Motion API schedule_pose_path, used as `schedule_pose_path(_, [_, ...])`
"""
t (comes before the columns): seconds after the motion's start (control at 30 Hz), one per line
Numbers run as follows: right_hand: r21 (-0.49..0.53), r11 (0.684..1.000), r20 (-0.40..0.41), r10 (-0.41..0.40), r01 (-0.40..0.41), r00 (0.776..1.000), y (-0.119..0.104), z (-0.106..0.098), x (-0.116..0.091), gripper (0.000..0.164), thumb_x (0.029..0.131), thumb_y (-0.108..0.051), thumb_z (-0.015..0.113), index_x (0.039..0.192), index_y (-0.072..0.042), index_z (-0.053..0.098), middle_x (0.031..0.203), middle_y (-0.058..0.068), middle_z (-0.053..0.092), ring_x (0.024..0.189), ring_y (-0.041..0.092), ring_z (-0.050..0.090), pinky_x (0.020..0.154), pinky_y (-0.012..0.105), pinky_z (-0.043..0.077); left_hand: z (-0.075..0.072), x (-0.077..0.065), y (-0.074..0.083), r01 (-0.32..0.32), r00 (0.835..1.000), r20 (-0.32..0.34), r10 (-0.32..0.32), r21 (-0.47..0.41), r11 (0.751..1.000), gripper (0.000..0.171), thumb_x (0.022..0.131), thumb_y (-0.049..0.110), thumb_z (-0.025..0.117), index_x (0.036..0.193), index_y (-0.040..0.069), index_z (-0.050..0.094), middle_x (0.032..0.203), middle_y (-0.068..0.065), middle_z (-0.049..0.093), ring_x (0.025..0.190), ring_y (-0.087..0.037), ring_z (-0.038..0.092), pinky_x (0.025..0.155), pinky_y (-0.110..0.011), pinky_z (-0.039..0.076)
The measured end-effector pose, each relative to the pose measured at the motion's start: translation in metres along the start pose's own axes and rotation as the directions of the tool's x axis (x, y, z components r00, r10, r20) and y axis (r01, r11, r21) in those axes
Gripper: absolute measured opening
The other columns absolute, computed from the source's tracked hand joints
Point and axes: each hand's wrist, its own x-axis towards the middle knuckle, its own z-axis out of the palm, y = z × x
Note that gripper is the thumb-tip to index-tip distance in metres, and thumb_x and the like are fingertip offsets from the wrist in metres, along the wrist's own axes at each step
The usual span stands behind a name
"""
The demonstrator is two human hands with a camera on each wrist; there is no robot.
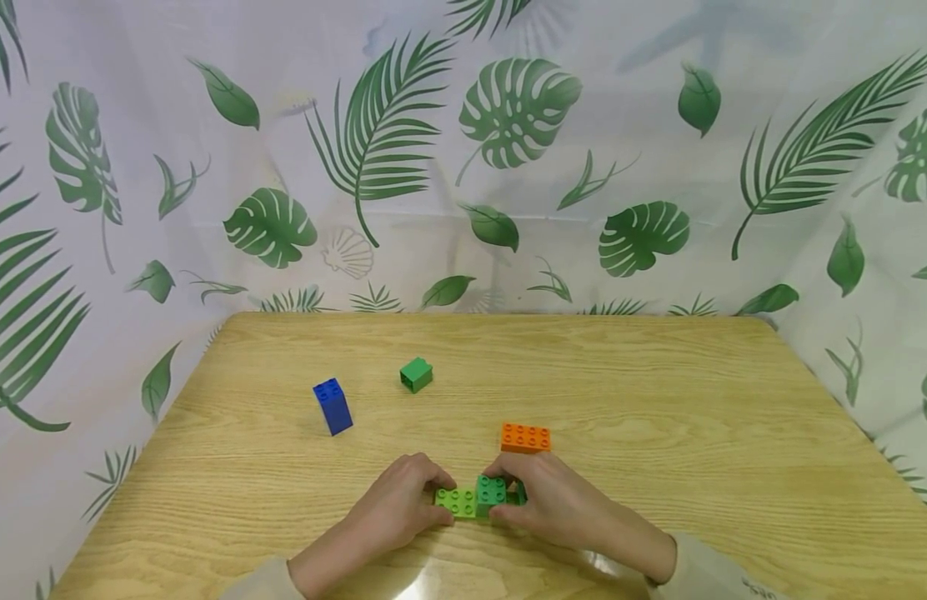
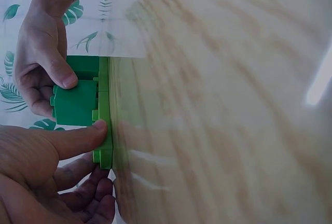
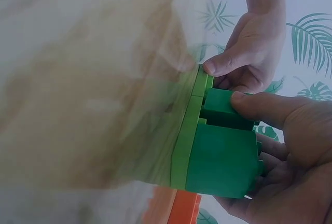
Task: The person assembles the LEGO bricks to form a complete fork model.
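Note:
Thin light green bricks [image 1: 456, 502] lie end to end near the table's front, a seam showing between two of them in the right wrist view. My left hand [image 1: 403, 504] pinches their left end between thumb and fingers. On top of them, a square green brick [image 1: 491, 493] is held by my right hand [image 1: 546, 500], thumb on the near side and fingers on the far side. A second green brick [image 3: 223, 159] stands on the right end, with a gap between it and the held one; my right hand mostly hides it in the head view.
An orange brick [image 1: 525, 437] lies just beyond my right hand. Farther off at the left stands a tall blue brick [image 1: 333, 407], and a green brick [image 1: 416, 375] lies on its side behind. A leaf-patterned curtain [image 1: 418, 250] encloses the back and sides of the wooden table [image 1: 658, 392].

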Motion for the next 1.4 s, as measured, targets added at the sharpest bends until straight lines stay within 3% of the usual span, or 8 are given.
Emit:
schedule_pose_path(0.93, [-0.17,0.984,0.018,-0.045,0.047,0.999,-0.003,0.004,0.0028,0.03,0.089,-0.022,0.084,0.109,-0.007,0.068,0.1,0.0,0.071,0.085,0.005,0.06,0.073,0.026,0.052,0.0002,0.0014,0.0032,-0.001,1.0,0.011,0.001,-0.009,1.0,0.028,0.08,0.014,0.09,0.104,0.007,0.08,0.098,0.002,0.068,0.094,-0.018,0.06,0.083,-0.036,0.052])
schedule_pose_path(1.2, [-0.237,0.968,0.0,-0.083,0.08,0.997,-0.0018,0.0046,0.0024,0.03,0.089,-0.028,0.084,0.106,-0.01,0.067,0.096,-0.004,0.07,0.087,0.008,0.06,0.085,0.043,0.052,-0.0002,0.0018,0.0028,-0.007,1.0,0.012,0.007,-0.003,1.0,0.028,0.08,0.014,0.09,0.105,0.006,0.079,0.098,0.001,0.068,0.093,-0.017,0.059,0.082,-0.036,0.052])
schedule_pose_path(1.4, [-0.253,0.965,0.002,-0.076,0.074,0.997,-0.0006,0.0056,0.0034,0.029,0.087,-0.026,0.086,0.103,-0.008,0.068,0.089,-0.007,0.066,0.08,0.004,0.055,0.082,0.04,0.052,0.0002,0.0025,0.0041,-0.003,1.0,0.016,0.003,0.007,1.0,0.028,0.08,0.014,0.09,0.105,0.006,0.079,0.098,0.001,0.068,0.095,-0.018,0.06,0.084,-0.037,0.053])
